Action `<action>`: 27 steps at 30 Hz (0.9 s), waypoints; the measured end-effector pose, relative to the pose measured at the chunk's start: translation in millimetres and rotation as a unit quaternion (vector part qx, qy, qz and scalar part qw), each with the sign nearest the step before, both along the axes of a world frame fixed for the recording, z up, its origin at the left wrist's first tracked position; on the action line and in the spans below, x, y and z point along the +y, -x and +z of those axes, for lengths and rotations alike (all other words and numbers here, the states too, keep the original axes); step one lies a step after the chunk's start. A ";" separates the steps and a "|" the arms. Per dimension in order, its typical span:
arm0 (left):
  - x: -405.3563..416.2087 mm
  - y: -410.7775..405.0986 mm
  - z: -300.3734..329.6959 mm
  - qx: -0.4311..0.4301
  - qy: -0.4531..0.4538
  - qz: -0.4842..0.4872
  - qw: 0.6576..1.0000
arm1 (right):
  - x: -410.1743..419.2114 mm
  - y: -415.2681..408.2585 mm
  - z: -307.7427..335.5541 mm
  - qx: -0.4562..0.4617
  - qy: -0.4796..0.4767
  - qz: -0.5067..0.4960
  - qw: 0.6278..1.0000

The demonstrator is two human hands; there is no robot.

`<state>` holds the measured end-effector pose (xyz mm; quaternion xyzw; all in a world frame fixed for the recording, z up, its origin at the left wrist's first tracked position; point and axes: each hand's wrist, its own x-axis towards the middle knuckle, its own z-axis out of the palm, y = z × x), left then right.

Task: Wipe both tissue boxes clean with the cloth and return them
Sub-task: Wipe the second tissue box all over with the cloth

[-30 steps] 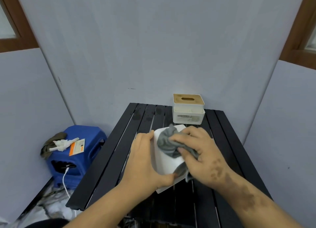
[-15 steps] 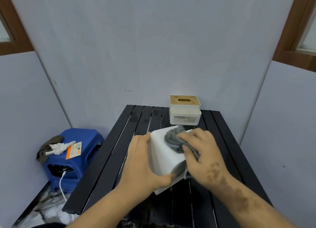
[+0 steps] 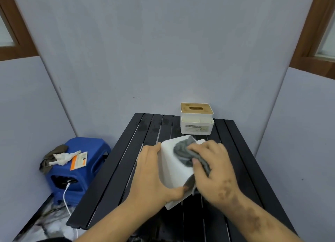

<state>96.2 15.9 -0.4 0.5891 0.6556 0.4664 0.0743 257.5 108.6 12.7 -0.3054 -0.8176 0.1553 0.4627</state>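
Observation:
My left hand (image 3: pixel 154 174) grips a plain white tissue box (image 3: pixel 173 167), tilted above the middle of the black slatted table (image 3: pixel 112 171). My right hand (image 3: pixel 215 171) presses a bunched grey cloth (image 3: pixel 184 153) against the box's upturned white face. The cloth trails under my right palm and down the box's right side. A second tissue box (image 3: pixel 196 121), white with a wooden slotted lid, stands upright at the table's far edge by the wall, untouched.
A blue plastic stool (image 3: pixel 76 169) stands on the floor left of the table, with a brown rag, crumpled white tissue and an orange-and-white card on top. A white cable hangs from it. Grey walls close in on three sides.
My right hand has rubbed the cloth a little across the box's face. The camera has shifted slightly; the box stays tilted in my left hand.

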 end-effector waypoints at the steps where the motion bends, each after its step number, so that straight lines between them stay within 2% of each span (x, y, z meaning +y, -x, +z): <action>1: 0.6 0.8 -0.2 -0.008 -0.007 -0.001 1.000 | -10.8 1.2 4.2 -0.004 -0.018 0.047 0.999; 3: 1.5 2.3 -2.5 -0.019 -0.010 -0.004 1.000 | -16.4 -1.0 10.3 -0.002 -0.039 0.112 0.993; 5: 1.0 2.5 -3.4 -0.023 0.001 -0.002 1.000 | -3.9 -7.1 9.6 0.024 -0.036 0.132 0.990; 13: 3.7 9.2 -7.0 -0.039 0.044 0.024 0.998 | 46.5 -20.4 -6.3 0.142 0.135 0.026 0.980; 15: 3.1 8.7 -6.9 -0.044 0.044 0.023 0.998 | 36.8 -13.7 -4.0 0.129 0.100 0.035 0.986; 19: 2.4 7.2 -7.1 -0.066 0.031 0.019 0.997 | -0.7 1.0 4.0 0.107 0.022 0.141 0.984; 22: 2.7 4.3 -7.6 -0.073 0.034 0.011 0.997 | 2.2 -2.8 4.7 0.096 0.023 0.177 0.979; 24: 3.2 3.4 -7.5 -0.062 0.039 0.011 0.997 | 20.1 -10.6 1.4 0.102 0.056 0.147 0.982; 27: 3.0 2.5 -5.9 -0.043 0.049 0.010 0.998 | 46.6 -21.9 -2.9 0.107 0.140 0.050 0.983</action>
